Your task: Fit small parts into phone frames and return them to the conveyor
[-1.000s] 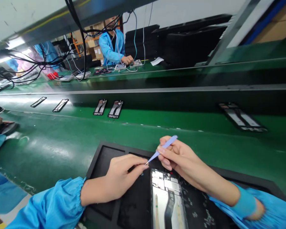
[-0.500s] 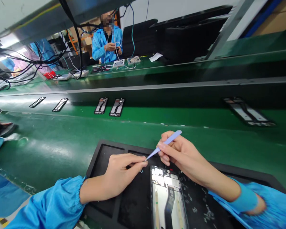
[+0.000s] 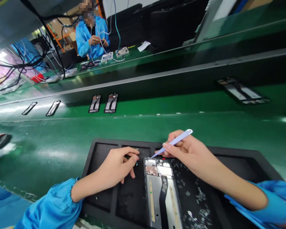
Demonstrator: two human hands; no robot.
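My right hand [image 3: 184, 152] pinches a pair of pale lilac tweezers [image 3: 173, 143]. Their tip reaches the upper left edge of an opened phone [image 3: 154, 187], whose circuit board, metal plate and black ribbon cable show. To the left of the phone, my left hand [image 3: 119, 163] hovers over the black tray [image 3: 94, 168]. Its fingers are loosely bent and apart, and nothing shows between them. The phone lies in the tray, its lower end cut off by the frame. Tiny clear scraps [image 3: 200, 194] are scattered to its right.
Several opened phones lie along the green bench behind the tray, among them one phone [image 3: 111, 102] in the middle and another phone [image 3: 241, 90] at right. Across the bench, a person in blue [image 3: 91, 38] handles something small. Black cables [image 3: 46, 28] hang at upper left.
The tweezers' tip has left my left fingertips and moved to the phone's top edge. My left thumb and fingers have parted. The whole view has tilted and shifted somewhat.
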